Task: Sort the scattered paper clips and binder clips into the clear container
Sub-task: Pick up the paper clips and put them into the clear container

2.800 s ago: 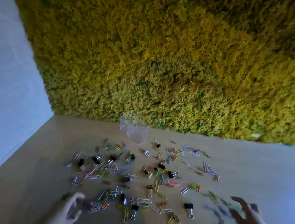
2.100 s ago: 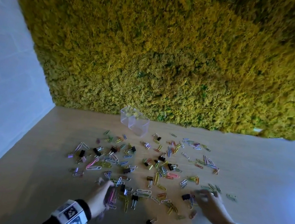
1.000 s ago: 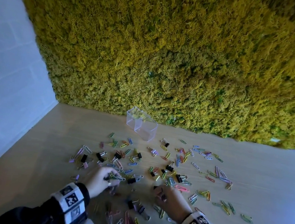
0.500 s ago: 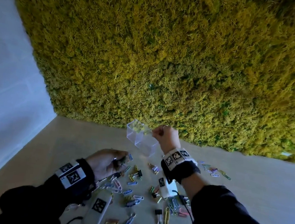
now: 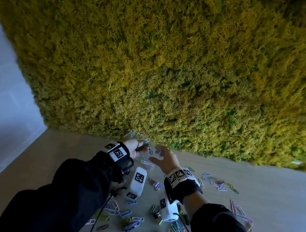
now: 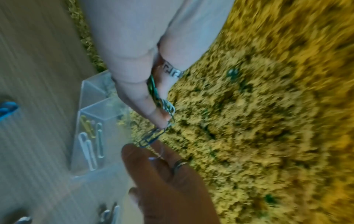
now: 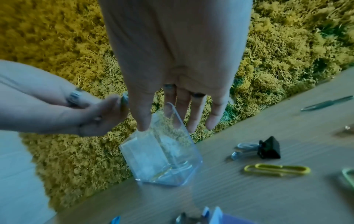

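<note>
Left hand (image 6: 145, 94) rose, pinching clips (image 6: 162, 115); container (image 5: 133, 133) mostly hidden.

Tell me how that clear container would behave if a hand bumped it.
The clear container looks thin-walled and holds few paper clips, so it is probably light and would slide. It stands tall on a small base, so it may tip.

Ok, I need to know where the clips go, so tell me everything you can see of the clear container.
The clear container is a small box of see-through plastic, open on top and split by an inner wall into two compartments. It stands upright on the wooden table, close to the moss wall. A few paper clips lie in one compartment. The right hand hovers over it, fingers spread.
</note>
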Demonstrator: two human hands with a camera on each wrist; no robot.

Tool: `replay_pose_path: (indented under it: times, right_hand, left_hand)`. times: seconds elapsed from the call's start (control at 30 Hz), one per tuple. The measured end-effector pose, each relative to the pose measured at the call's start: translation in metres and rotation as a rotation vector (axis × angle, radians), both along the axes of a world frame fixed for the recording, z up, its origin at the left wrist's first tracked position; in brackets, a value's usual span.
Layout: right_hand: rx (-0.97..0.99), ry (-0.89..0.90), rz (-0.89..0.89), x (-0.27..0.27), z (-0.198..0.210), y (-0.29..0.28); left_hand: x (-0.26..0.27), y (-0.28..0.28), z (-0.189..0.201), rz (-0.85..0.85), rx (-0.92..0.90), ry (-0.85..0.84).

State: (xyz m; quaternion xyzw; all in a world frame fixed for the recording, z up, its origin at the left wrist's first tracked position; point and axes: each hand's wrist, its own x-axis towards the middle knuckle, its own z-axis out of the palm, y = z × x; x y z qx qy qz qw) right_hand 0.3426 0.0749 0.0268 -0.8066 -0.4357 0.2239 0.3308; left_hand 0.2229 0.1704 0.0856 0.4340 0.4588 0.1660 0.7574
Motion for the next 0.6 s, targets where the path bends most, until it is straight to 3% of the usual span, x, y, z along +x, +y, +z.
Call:
replay_pose_path:
  times: [0.13,0.33,0.43,0.6]
  right_hand:
    - [0.0,-0.018,-0.007,0.002,0.0,-0.004]
    - [-0.036,0.01,0.019,0.004,0.0,-0.004]
    - [-0.061,0.092,0.037,0.004,0.009,-0.009]
    - [0.058,0.101,0.054,0.019,0.034,-0.06]
  left_hand:
    - [0.015,0.026,-0.033,-0.055,0.047,0.059]
    - [0.012,0.005,-0.002,-0.086,-0.208,-0.06]
    - [0.004,-0.005,0.008,-0.219,-0.049,0.021]
    - [-0.045,-0.02,0.022,-0.297,0.251,0.152]
